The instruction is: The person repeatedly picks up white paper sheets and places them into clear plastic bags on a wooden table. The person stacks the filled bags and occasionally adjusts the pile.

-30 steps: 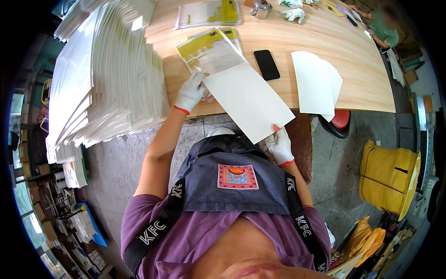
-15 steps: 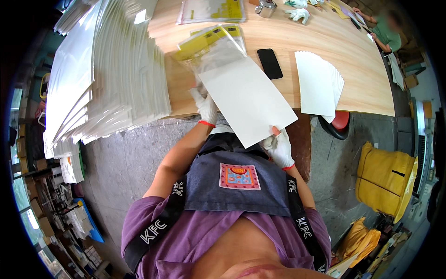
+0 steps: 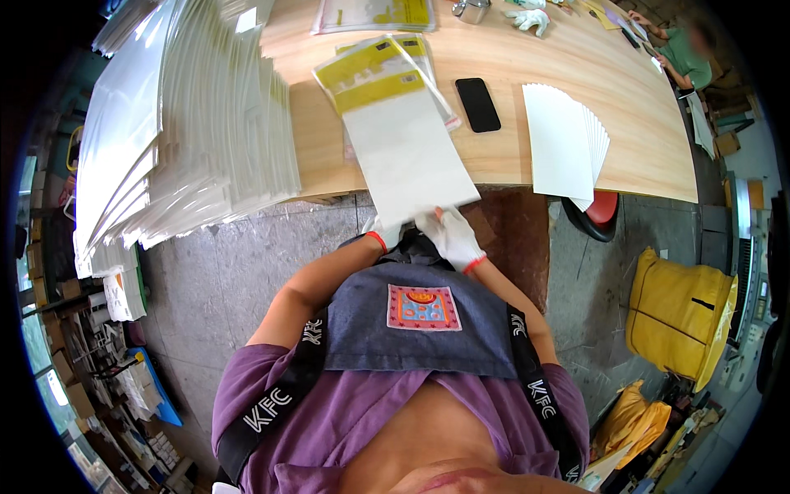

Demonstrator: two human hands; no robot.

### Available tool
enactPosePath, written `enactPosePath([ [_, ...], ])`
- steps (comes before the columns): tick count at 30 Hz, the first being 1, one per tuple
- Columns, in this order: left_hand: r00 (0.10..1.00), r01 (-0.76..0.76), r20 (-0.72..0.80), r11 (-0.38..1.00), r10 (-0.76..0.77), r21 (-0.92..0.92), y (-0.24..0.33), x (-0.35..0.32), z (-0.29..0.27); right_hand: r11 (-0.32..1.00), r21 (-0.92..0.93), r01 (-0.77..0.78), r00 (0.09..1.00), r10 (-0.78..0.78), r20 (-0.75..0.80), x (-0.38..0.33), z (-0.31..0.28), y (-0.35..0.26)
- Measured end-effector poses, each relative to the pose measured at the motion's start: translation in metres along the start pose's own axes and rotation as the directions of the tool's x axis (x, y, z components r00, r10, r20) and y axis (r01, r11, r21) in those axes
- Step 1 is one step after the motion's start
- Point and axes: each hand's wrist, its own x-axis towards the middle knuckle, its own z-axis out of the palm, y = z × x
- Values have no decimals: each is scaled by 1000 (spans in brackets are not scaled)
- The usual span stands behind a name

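A white sheet [image 3: 411, 156] lies tilted over the table's near edge, its far end against a clear plastic bag with a yellow-green printed band [image 3: 370, 82]. I cannot tell how far the sheet is inside the bag. My right hand [image 3: 453, 239], in a white glove with a red cuff, pinches the sheet's near edge, thumb on top. My left hand [image 3: 382, 234], gloved alike, is at the near left corner, mostly beneath the sheet, its fingers hidden. Another printed bag [image 3: 420, 51] lies under the far end.
Tall stacks of clear plastic sleeves [image 3: 222, 132] stand at left. A black phone [image 3: 478, 104] and fanned white sheets [image 3: 559, 140] lie at right. Further back are more printed bags [image 3: 374, 15], a metal pot [image 3: 471, 10] and a white glove [image 3: 529, 20]. Another person [image 3: 683, 53] sits far right.
The sheet has shifted left and straightened, with the bag's printed band now flat at its far end. My left hand has come nearer to me, and my right hand has moved left.
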Motion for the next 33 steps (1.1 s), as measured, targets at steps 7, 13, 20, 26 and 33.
enactPosePath([
  [7, 904, 358, -126, 883, -410, -304, 41, -14, 9, 985, -138, -106, 993, 112, 35, 26, 13, 1],
  [13, 878, 128, -469, 991, -100, 27, 62, -47, -24, -150, -869, 472, 871, -73, 486, 41, 49, -4],
  [20, 895, 211, -433, 958, -109, 195, 76, -50, -29, -652, -568, 502, 808, 119, 577, 72, 71, 26],
  [26, 852, 132, -521, 985, -54, 113, 73, -54, -40, 703, -679, 211, 977, -170, 128, 17, 49, -38],
  [33, 827, 79, -390, 602, 406, 795, 61, -78, -76, -892, -447, -69, 980, 24, -199, -69, -183, -110],
])
